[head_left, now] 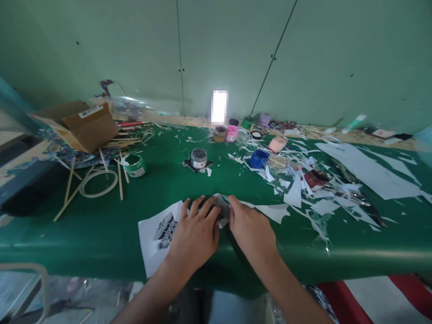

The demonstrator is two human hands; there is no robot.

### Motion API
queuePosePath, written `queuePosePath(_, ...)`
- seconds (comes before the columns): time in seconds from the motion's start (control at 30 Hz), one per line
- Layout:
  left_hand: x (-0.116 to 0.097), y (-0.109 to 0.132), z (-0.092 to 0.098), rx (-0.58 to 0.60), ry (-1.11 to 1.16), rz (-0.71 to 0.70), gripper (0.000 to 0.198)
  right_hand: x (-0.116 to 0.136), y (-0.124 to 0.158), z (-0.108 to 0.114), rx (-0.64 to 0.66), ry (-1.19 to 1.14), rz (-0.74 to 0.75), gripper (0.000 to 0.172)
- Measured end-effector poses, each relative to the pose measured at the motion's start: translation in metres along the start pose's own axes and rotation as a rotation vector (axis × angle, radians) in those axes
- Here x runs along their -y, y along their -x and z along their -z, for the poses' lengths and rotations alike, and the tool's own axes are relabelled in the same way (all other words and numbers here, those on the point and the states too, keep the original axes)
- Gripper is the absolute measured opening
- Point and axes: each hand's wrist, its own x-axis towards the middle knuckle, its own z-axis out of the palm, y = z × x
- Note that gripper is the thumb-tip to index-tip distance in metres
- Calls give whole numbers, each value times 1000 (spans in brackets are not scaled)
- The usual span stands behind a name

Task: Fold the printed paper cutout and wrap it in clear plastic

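My left hand (195, 229) lies on a white sheet with a black printed figure (158, 234) near the front edge of the green table (101, 225), fingers stretched forward and pressing down. My right hand (248, 225) is beside it, fingers curled round a small grey-green object (222, 204) between the two hands. I cannot make out what that object is. Both hands touch each other at the fingertips.
Small paint jars (259, 158) stand further back, with a dark-lidded jar (199, 158), a green tape roll (134, 165), a white ring (98, 183), wooden sticks, a cardboard box (83, 123) at the left, and many white paper scraps (367, 171) on the right.
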Motion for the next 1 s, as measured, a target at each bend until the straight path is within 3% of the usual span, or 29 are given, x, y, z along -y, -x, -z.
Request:
queuePosePath(0.43,-2,0,-1,5,-16,19,31,-1,5,6,87,49,10,39)
queuePosePath(0.7,-1,1,-1,-5,-7,10,32,-22,43,0,66,145,12,36)
queuePosePath(0.9,5,2,7,98,35,-51,35,-53,67,-2,-97,66,20,31)
queuePosePath(1.0,16,4,14,225,69,-151,53,-56,62,-5,-179,-60,39,31)
